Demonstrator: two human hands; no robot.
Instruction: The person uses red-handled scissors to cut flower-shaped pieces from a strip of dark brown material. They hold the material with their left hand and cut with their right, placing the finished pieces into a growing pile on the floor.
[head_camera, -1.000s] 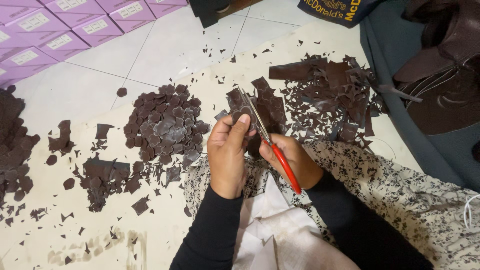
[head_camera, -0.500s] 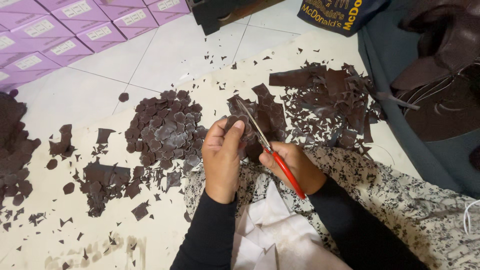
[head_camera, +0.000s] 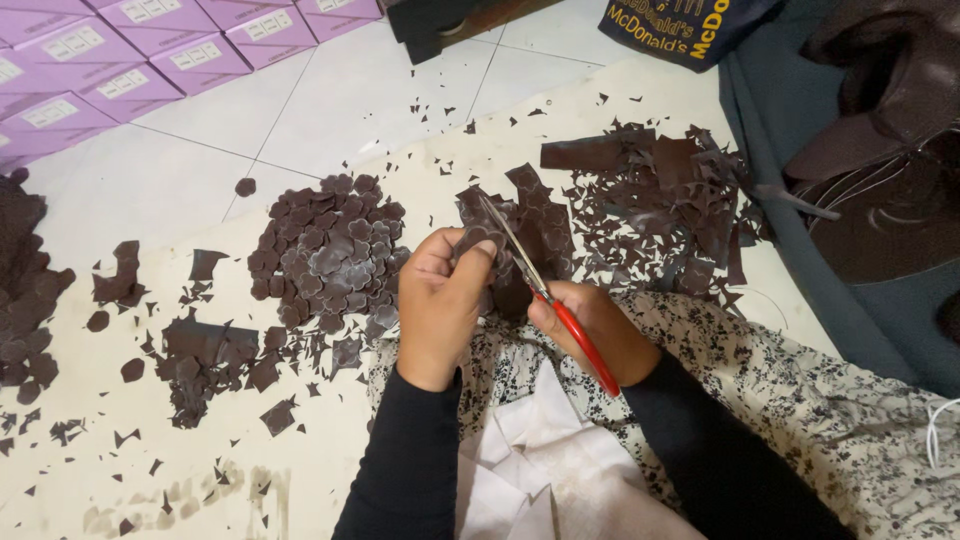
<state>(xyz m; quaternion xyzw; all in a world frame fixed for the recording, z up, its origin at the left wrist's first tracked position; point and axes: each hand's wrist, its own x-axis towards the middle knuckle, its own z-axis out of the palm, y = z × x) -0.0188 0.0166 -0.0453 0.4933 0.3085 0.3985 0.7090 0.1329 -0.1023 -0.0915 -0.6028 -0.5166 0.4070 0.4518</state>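
Note:
My left hand (head_camera: 440, 305) pinches a piece of dark brown sheet material (head_camera: 535, 235) held up in front of me. My right hand (head_camera: 600, 330) grips red-handled scissors (head_camera: 560, 310), whose blades (head_camera: 505, 235) angle up and left across that piece. Just left of my hands a heap of cut flower-shaped brown pieces (head_camera: 335, 255) lies on the cream floor covering (head_camera: 180, 470). Both my sleeves are black.
Brown offcuts and strips (head_camera: 660, 210) are piled to the right. More scraps (head_camera: 200, 355) and another brown heap (head_camera: 25, 290) lie at the left. Purple boxes (head_camera: 130, 60) line the back left. Dark leather on grey cloth (head_camera: 880, 150) sits at the right. Patterned fabric (head_camera: 800, 400) covers my lap.
My hands, with the scissors and the brown piece, have shifted slightly left and down in view. The blades stay across the piece.

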